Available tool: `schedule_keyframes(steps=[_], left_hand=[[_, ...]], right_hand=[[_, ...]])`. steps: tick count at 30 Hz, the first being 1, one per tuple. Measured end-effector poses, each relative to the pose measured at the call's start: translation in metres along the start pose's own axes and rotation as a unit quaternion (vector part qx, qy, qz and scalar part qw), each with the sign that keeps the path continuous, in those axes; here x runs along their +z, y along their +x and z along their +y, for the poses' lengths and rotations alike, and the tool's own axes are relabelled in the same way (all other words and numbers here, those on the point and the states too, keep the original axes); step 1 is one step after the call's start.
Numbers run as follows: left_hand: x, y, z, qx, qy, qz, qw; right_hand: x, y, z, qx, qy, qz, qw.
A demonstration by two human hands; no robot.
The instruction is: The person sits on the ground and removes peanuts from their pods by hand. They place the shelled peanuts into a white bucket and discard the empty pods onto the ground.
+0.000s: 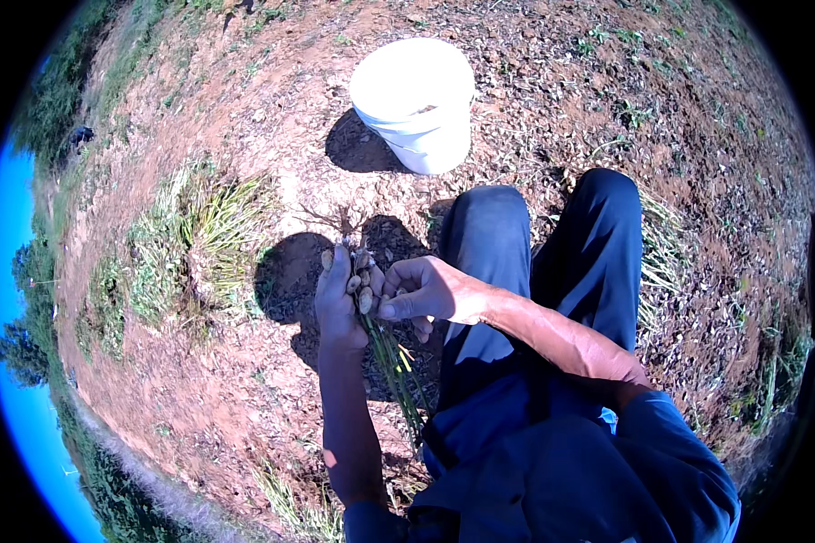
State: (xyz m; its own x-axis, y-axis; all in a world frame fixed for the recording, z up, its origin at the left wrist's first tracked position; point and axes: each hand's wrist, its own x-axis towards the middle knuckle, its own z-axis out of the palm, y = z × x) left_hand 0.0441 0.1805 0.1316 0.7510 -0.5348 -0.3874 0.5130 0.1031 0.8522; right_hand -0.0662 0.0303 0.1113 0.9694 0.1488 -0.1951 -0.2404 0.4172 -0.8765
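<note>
My left hand (338,305) is closed around an uprooted peanut plant, with its thin roots (343,220) pointing away from me. Tan peanut pods (365,298) hang in a cluster beside the thumb. From there the green stems (395,370) trail down towards my lap. My right hand (424,290) meets the cluster from the right, its thumb and fingers bent around pods at the edge. The fingers partly cover what they grip, so the number of pods in them is unclear.
A white plastic bucket (441,139) stands ahead on reddish soil, its interior washed out by glare. Pulled plants lie in a heap (221,234) at left, with more stalks (659,251) beyond my knees (485,217) and dry plants (299,499) near my left elbow.
</note>
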Motion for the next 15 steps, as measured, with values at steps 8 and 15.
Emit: schedule_keyframes(steps=[8,15], left_hand=[[-0.013,-0.002,0.002,-0.074,-0.127,-0.17,0.974],[-0.003,-0.004,0.002,-0.045,-0.078,-0.109,0.99]], right_hand=[[0.002,-0.006,0.003,0.005,0.122,-0.037,0.992],[-0.003,-0.006,0.01,0.019,0.38,-0.065,0.922]])
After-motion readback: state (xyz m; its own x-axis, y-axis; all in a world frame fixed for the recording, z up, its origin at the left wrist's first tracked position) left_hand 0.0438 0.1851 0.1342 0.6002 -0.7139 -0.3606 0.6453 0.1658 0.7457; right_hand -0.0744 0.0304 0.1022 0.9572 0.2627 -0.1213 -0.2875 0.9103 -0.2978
